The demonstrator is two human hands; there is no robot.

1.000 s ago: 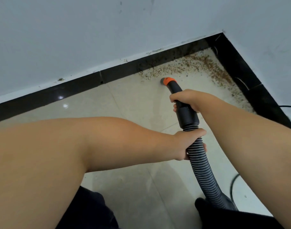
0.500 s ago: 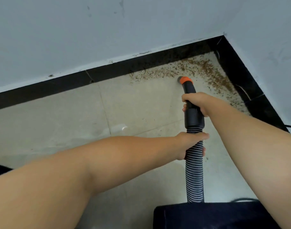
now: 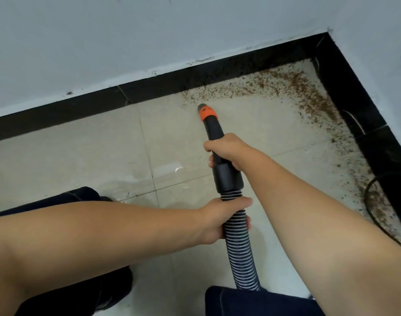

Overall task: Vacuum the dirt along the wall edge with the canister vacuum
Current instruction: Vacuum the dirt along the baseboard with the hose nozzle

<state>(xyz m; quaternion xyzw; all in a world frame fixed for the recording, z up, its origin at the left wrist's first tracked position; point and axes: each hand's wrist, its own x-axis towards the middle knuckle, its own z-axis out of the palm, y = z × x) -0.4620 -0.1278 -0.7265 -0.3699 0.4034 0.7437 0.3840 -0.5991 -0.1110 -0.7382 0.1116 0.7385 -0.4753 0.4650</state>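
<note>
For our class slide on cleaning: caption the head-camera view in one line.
Both hands steer the hose: right hand on the nozzle, left hand on the hose, nearing dirt.

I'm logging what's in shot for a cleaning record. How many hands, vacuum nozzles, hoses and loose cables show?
Hands: 2, left hand, right hand
Vacuum nozzle: 1
Ribbed hose: 1
Black cable: 1
Total: 5

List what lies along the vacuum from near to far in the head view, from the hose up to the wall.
ribbed hose → left hand → right hand → orange nozzle tip → dirt → black baseboard → wall
</note>
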